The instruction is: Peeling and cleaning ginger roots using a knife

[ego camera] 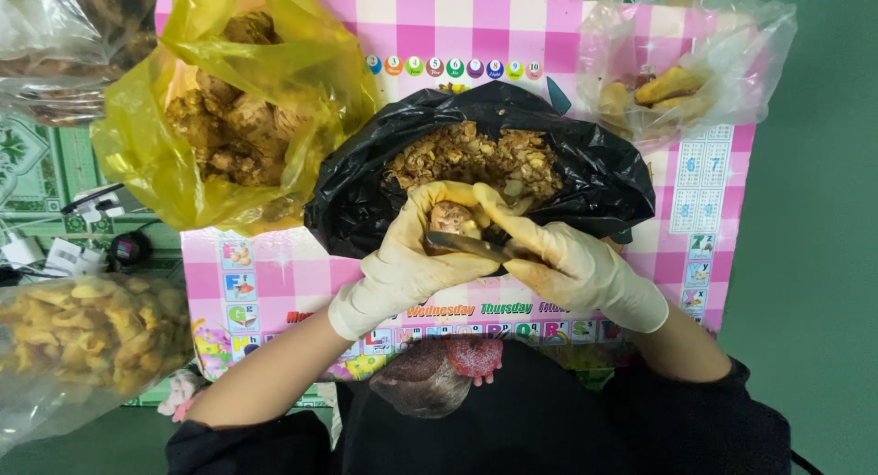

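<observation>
My left hand (407, 260), in a cream rubber glove, curls around a small knobbly brown root piece (452, 218) just above the near rim of a black plastic bag (585, 178). My gloved right hand (572, 265) grips a dark knife (466, 245) whose blade lies flat against the underside of the root. The black bag holds a heap of brown peelings (476, 155) directly beyond both hands.
A yellow bag of unpeeled roots (233, 118) sits at the back left. A clear bag with a few yellow peeled pieces (672, 86) is at the back right. A clear bag of yellow slices (87, 333) lies at the near left. All rest on a pink checked mat (274, 283).
</observation>
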